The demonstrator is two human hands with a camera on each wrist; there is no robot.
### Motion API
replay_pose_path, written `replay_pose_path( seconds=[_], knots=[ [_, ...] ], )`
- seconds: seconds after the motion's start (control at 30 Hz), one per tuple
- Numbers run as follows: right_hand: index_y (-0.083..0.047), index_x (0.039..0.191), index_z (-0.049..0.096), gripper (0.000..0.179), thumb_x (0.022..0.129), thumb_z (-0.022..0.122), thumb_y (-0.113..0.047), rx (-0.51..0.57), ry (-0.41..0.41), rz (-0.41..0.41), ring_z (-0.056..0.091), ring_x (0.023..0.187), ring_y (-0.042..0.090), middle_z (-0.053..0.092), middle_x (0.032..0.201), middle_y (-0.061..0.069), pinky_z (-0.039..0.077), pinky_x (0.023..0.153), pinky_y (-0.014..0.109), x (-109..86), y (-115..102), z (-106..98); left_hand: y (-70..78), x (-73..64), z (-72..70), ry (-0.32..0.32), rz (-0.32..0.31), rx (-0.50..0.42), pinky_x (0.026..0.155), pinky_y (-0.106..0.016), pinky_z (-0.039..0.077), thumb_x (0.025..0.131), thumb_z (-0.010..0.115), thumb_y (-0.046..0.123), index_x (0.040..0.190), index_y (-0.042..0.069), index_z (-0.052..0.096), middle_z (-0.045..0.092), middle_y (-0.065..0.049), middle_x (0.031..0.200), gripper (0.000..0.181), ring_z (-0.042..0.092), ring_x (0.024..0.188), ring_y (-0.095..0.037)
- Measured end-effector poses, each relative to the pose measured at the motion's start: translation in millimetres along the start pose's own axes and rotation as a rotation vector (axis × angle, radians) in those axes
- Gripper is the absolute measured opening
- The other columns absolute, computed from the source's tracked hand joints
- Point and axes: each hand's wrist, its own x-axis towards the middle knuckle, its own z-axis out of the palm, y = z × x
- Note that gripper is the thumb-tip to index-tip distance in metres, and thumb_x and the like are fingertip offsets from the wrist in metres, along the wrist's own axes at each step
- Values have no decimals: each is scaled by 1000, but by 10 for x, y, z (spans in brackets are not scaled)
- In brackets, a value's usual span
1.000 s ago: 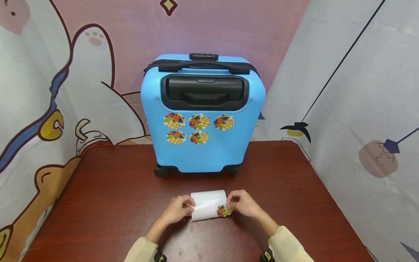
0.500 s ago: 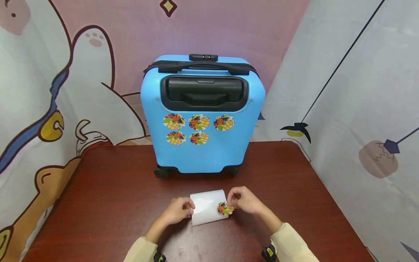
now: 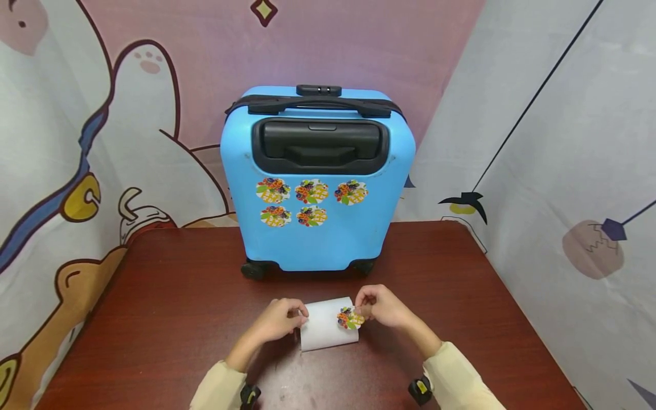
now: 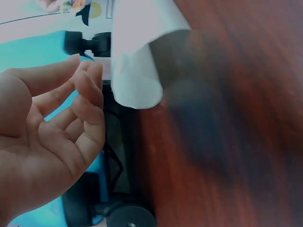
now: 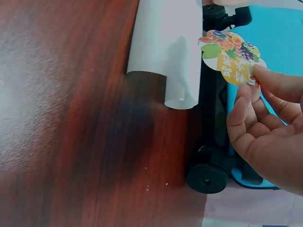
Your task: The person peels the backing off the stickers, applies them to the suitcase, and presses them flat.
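Observation:
Between thumb and fingers my right hand (image 3: 385,307) pinches a fruit-print sticker (image 5: 232,54) with a scalloped edge. In the head view, the sticker overlaps the right part of a curled white sheet (image 3: 324,333), with bare white surface around it. From the right wrist view, the sticker stands clear of the curled sheet, held by its yellow lettered edge. My left hand (image 4: 57,118) is at the sheet's left end, fingers loosely bent, with nothing visible between thumb and fingertips. Behind stands an upright blue suitcase (image 3: 353,239) bearing several matching stickers (image 3: 311,192) in two rows.
The suitcase's black wheels (image 3: 253,269) rest on the dark red-brown table (image 3: 179,302). A black recessed handle (image 3: 320,142) crosses its upper face. A printed cloth backdrop (image 3: 169,114) encloses the back and sides.
The sticker has come up from the sheet's lower right corner with my right hand, which moved slightly upward. My left hand has shifted up a little along the sheet's left end.

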Motion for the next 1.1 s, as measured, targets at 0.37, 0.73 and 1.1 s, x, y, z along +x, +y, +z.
replay_pose_path(
  seconds=[0.37, 0.73, 1.1],
  knots=[
    [11, 76, 56, 4, 79, 60, 12, 13, 31, -19, 50, 57, 25, 53, 66, 16, 44, 50, 28, 67, -480, -2, 242, 214, 89, 202, 109, 34, 59, -22, 45, 83, 65, 8, 79, 9, 65, 62, 3, 73, 4, 56, 67, -10],
    [12, 77, 56, 4, 79, 59, 12, 44, 97, -32, 55, 61, 34, 56, 70, 25, 45, 52, 25, 180, -596, -53, 366, 374, 75, 227, 128, 61, 56, -22, 43, 82, 67, 9, 76, 10, 64, 61, 4, 70, 7, 53, 62, -8],
    [12, 78, 57, 7, 78, 64, 9, 39, 287, -14, 52, 58, 26, 56, 67, 21, 44, 51, 24, 249, -730, -80, 474, 490, -45, 325, 106, 16, 51, -24, 42, 87, 62, 11, 80, 10, 64, 61, 2, 71, 7, 53, 60, -9]
  ],
)
